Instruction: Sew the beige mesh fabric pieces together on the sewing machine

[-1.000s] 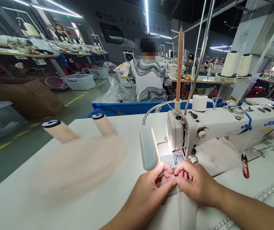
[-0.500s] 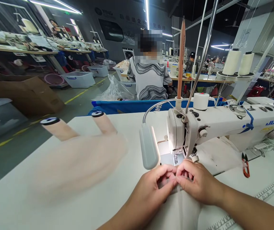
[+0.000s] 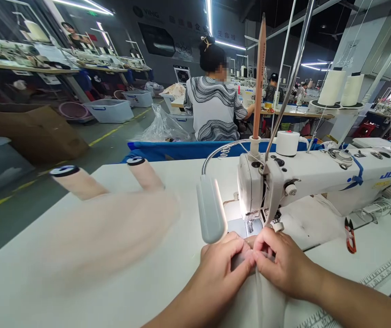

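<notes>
Both hands pinch a piece of pale, sheer fabric (image 3: pixel 257 296) just in front of the sewing machine (image 3: pixel 255 182). My left hand (image 3: pixel 221 269) is closed on its edge, thumb against fingers. Close beside it, my right hand (image 3: pixel 282 262) grips the same edge, the fingertips of the two hands nearly touching. From there the fabric hangs toward me, with a seam or fold line down its middle. The needle area and metal plate (image 3: pixel 250 226) lie right behind the fingers. A grey lamp (image 3: pixel 211 209) glows left of the needle.
A blurred heap of pale fabric (image 3: pixel 113 237) lies on the left of the white table, two thread cones (image 3: pixel 79 182) behind it. Red-handled thread snips (image 3: pixel 350 235) and a printed ruler strip (image 3: pixel 383 269) lie on the right. A person (image 3: pixel 212 105) sits ahead, back turned.
My left hand has turned slightly, its fingers curling more over the fabric edge. The right hand is almost unmoved. The person ahead has turned their head to the right.
</notes>
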{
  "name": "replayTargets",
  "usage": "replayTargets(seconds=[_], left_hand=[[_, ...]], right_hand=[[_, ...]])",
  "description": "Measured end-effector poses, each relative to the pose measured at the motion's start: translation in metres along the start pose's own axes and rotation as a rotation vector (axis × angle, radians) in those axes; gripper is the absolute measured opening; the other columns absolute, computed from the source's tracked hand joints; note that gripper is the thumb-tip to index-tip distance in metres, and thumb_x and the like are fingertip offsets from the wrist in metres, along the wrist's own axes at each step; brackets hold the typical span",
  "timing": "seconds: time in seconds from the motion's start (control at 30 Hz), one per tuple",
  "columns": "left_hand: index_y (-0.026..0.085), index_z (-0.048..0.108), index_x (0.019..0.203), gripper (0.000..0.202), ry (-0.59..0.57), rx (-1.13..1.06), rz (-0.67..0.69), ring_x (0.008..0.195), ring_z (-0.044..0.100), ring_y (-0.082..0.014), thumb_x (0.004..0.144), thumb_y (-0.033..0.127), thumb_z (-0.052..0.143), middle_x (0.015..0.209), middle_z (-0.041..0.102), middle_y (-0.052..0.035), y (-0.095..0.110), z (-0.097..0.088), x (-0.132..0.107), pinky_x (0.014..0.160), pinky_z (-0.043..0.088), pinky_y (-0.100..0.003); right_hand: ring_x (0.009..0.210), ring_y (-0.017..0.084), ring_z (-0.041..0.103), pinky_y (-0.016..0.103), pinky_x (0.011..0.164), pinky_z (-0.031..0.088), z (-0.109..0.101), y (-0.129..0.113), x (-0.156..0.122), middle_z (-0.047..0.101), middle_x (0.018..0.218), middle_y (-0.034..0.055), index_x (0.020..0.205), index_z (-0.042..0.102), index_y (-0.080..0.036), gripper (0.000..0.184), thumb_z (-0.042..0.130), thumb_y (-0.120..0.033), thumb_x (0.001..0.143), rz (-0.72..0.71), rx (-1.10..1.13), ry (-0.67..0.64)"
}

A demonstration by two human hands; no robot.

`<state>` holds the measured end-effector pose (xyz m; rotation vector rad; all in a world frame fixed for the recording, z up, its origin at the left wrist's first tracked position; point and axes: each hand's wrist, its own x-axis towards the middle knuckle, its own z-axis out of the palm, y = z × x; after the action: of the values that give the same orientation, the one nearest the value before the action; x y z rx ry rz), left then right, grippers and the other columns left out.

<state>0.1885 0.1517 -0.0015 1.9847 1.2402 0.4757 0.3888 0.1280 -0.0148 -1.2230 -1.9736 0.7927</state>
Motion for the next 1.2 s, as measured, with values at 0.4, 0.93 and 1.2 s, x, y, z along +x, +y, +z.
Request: replayTargets(seconds=[0.4, 0.93, 1.2], left_hand=[[0.022, 0.062, 0.08, 0.027, 0.37, 0.36, 0.468, 0.075, 0.06, -0.0227, 0.102, 0.019, 0.047, 0.084, 0.069, -0.004, -0.022, 0.014, 0.005, 0.071, 0.043, -0.036], [0.021, 0.074, 0.097, 0.035, 0.375, 0.43, 0.676, 0.078, 0.068, -0.0213, 0.107, 0.009, 0.043, 0.095, 0.076, -0.0049, -0.027, 0.011, 0.003, 0.066, 0.05, -0.033], [0.022, 0.073, 0.11, 0.034, 0.419, 0.426, 0.671, 0.086, 0.073, -0.0227, 0.111, 0.015, 0.039, 0.111, 0.079, -0.0063, -0.038, 0.015, 0.006, 0.072, 0.052, -0.037]], right_hand=[[0.077, 0.023, 0.059, 0.031, 0.07, 0.045, 0.008, 0.011, 0.015, 0.062, 0.082, 0.0009, 0.099, 0.053, -0.025, 0.019, 0.054, -0.008, 0.092, -0.055, -0.282, 0.062], [0.082, 0.022, 0.053, 0.031, 0.071, 0.044, -0.003, 0.026, 0.005, 0.062, 0.091, 0.0052, 0.091, 0.064, -0.021, 0.023, 0.053, -0.002, 0.098, -0.315, -0.496, 0.097], [0.084, 0.024, 0.055, 0.033, 0.071, 0.047, -0.002, 0.026, 0.005, 0.066, 0.092, 0.0065, 0.093, 0.068, -0.02, 0.024, 0.055, 0.0, 0.093, -0.333, -0.56, 0.147]])
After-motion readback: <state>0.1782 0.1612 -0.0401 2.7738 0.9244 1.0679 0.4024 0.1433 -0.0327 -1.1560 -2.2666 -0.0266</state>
